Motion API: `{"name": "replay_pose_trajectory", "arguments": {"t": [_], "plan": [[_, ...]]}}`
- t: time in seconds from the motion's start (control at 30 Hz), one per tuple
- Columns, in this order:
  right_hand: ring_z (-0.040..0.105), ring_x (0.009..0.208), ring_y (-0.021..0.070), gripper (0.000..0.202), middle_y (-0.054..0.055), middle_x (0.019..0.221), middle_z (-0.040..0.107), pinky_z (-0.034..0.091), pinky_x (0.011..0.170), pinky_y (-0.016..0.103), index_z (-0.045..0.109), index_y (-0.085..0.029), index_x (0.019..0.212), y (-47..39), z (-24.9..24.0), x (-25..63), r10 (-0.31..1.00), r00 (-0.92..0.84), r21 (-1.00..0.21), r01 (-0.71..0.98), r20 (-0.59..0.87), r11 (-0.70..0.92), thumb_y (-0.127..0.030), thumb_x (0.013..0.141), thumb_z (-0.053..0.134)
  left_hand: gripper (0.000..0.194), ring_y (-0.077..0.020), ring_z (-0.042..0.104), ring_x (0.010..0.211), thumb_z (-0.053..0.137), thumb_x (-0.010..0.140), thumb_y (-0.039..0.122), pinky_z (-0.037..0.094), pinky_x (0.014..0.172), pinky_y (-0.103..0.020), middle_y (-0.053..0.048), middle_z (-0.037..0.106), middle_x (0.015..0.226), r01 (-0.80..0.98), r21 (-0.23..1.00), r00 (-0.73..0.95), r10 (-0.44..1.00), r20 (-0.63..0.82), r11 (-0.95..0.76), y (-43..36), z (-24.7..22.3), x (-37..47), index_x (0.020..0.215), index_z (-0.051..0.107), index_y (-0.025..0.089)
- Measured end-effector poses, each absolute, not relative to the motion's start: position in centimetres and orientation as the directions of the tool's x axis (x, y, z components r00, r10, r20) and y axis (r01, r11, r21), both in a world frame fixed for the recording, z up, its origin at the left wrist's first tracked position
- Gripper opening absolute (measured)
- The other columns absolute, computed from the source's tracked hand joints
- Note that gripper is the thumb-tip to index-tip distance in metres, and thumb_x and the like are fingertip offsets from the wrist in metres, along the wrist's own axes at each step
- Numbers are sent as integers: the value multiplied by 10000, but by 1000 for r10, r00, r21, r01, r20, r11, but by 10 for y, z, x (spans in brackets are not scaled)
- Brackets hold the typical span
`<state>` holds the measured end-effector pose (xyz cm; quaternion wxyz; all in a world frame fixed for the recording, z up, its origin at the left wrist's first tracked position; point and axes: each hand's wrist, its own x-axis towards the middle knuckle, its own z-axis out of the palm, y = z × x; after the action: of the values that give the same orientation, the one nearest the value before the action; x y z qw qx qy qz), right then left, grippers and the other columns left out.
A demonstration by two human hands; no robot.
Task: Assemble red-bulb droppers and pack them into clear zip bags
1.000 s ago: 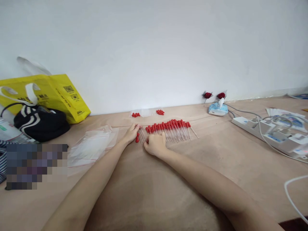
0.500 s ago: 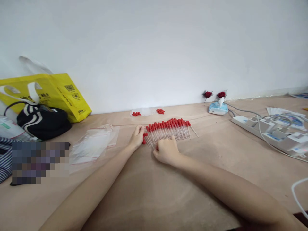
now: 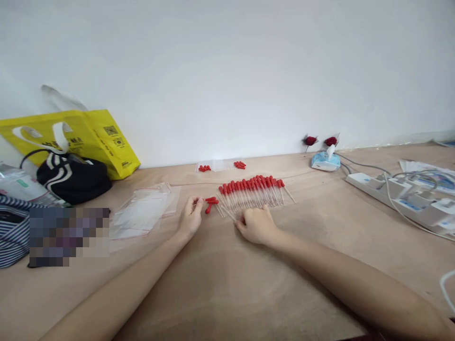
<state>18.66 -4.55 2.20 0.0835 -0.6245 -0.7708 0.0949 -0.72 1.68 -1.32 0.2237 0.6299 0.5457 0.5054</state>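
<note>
A row of red-tipped clear sticks (image 3: 249, 189) lies side by side on the table, red ends toward the wall. My left hand (image 3: 192, 213) is left of the row, its fingertips pinched at the end of a small red piece. More loose red pieces (image 3: 209, 207) lie just beside those fingertips. Below the row, my right hand (image 3: 254, 224) is closed, with thumb and finger on the lower end of a thin clear stick (image 3: 228, 213) that slants up to the left. A few short stick ends show near it.
Clear zip bags (image 3: 142, 210) lie at the left, near a yellow bag (image 3: 113, 147) and a black pouch (image 3: 74, 177). Small red piles rest on a bag (image 3: 220, 165) by the wall. Tissues (image 3: 325, 161) and a power strip (image 3: 391, 192) are at the right.
My left hand has moved left and slightly down, away from the row, and more red pieces show beside it. The slanted stick at my right hand is now apart from the row.
</note>
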Motion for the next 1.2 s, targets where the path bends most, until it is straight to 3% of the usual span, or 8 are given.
{"name": "replay_pose_trajectory", "arguments": {"t": [0.1, 0.17, 0.3, 0.53, 0.77, 0.93, 1.07, 1.2], "plan": [[585, 704, 213, 212, 69, 706, 650, 331, 743, 382, 608, -184, 647, -50, 23, 208, 969, -248, -281, 931, -14, 234, -335, 761, 512, 289, -178, 550, 744, 428, 768, 447, 446, 676, -297, -36, 564, 762, 478, 820, -120, 902, 415, -314, 9, -9, -10, 790, 510, 171], [567, 662, 179, 156, 45, 687, 637, 358, 658, 309, 600, -190, 662, -50, 22, 218, 965, -263, -371, 896, 1, 245, -330, 724, 568, 267, -163, 544, 711, 465, 759, 426, 447, 656, -282, -28, 562, 761, 481, 803, -66, 899, 433, -352, 2, -6, -7, 819, 519, 171], [519, 609, 122, 200, 10, 685, 608, 341, 552, 229, 574, -183, 723, -45, 14, 220, 953, -285, -526, 797, 104, 296, -373, 685, 624, 181, -131, 545, 656, 475, 790, 329, 463, 625, -259, -15, 554, 743, 423, 749, 257, 860, 441, -510, -16, -5, 5, 880, 503, 173], [508, 733, 146, 127, 31, 755, 589, 347, 659, 258, 542, -171, 733, -45, -2, 219, 919, -338, -429, 813, 202, 394, -285, 789, 528, 50, -153, 609, 782, 447, 789, 180, 495, 732, -307, -61, 597, 849, 305, 771, 570, 755, 323, -560, -34, 2, 4, 838, 459, 175], [487, 753, 155, 57, 47, 787, 560, 374, 691, 279, 497, -163, 784, -50, -7, 239, 789, -519, -408, 676, 329, 614, -199, 825, 480, 372, -183, 585, 835, 526, 654, 120, 478, 772, -335, -55, 610, 902, 520, 516, 607, 719, 338, -681, -40, 12, -6, 1021, 526, 176], [501, 767, 161, 42, 43, 801, 565, 384, 697, 290, 541, -170, 821, -52, -9, 235, 766, -519, -449, 621, 380, 643, -200, 793, 538, 218, -176, 579, 823, 578, 739, 264, 477, 747, -316, -61, 609, 902, 562, 405, 610, 692, 386, -721, -38, 7, -1, 932, 627, 176], [503, 698, 137, 103, 21, 717, 549, 383, 652, 259, 556, -171, 662, -51, -16, 230, 832, -397, -563, 612, 388, 555, -188, 762, 577, 144, -154, 577, 771, 513, 800, 225, 472, 699, -291, -42, 623, 832, 548, 381, 598, 667, 444, -745, -36, 1, 3, 827, 651, 191], [495, 745, 156, 102, 24, 738, 560, 350, 685, 287, 546, -173, 667, -50, -21, 227, 830, -350, -519, 656, 434, 548, -186, 767, 564, 130, -153, 561, 784, 479, 824, 198, 448, 728, -297, -36, 623, 815, 536, 379, 598, 656, 460, -754, -38, 1, 6, 828, 607, 179]]}}
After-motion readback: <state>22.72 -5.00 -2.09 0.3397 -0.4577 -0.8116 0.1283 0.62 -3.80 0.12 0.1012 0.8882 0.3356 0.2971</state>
